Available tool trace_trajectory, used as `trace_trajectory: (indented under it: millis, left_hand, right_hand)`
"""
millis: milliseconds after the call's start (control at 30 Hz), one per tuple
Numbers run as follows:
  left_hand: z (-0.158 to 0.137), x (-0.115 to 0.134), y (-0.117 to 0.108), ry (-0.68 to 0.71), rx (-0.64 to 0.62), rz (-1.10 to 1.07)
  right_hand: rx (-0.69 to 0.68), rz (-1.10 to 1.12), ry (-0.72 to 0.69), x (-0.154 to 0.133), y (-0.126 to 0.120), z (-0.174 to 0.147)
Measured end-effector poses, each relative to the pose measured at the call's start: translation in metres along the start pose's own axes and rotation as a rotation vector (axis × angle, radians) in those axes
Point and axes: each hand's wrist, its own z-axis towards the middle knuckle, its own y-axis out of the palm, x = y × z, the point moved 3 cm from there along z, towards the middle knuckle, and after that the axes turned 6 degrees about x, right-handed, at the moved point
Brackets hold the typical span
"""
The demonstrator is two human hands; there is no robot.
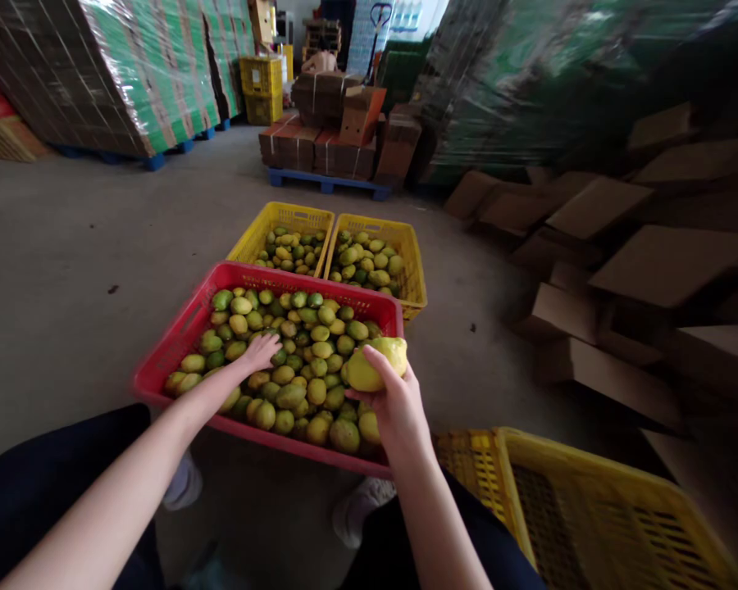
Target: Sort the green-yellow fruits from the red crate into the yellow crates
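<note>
A red crate (271,442) in front of me holds many green and yellow lemons (316,391). My left hand (259,352) reaches over the middle of the pile, fingers stretched out against the fruit; a green lemon lies by its fingertips. Above the crate's right end, my right hand (399,401) is closed around a large yellow lemon (364,373). Whether a second lemon sits behind it in the same grip, I cannot tell.
Two yellow crates (419,266) of lemons stand behind the red one. At lower right is another yellow crate (596,459). Cardboard boxes (670,262) lie heaped on the right. Farther back are a loaded blue pallet (325,182), wrapped stacks (160,74) and a person (321,61).
</note>
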Motion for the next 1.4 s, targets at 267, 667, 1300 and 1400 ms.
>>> trace_trajectory:
  millis: [267,667,1300,1400]
  left_hand:
    - [-0.019,0.072,-0.076,-0.202,0.044,-0.588]
    - [-0.097,0.127,-0.148,-0.478,0.178,-1.484]
    - [-0.096,0.137,-0.067,-0.275,-0.013,-1.158]
    - [-0.096,0.138,-0.071,-0.165,0.046,-1.081]
  right_hand:
    - [-0.125,-0.028,0.057,0.017,0.014,0.004]
    - [-0.359,-0.060,-0.019,0.031,0.038,-0.024]
    - [-0.301,0.266,0.041,0.044,0.043,-0.006]
    - [-0.286,0.255,0.076,0.053,0.050,-0.009]
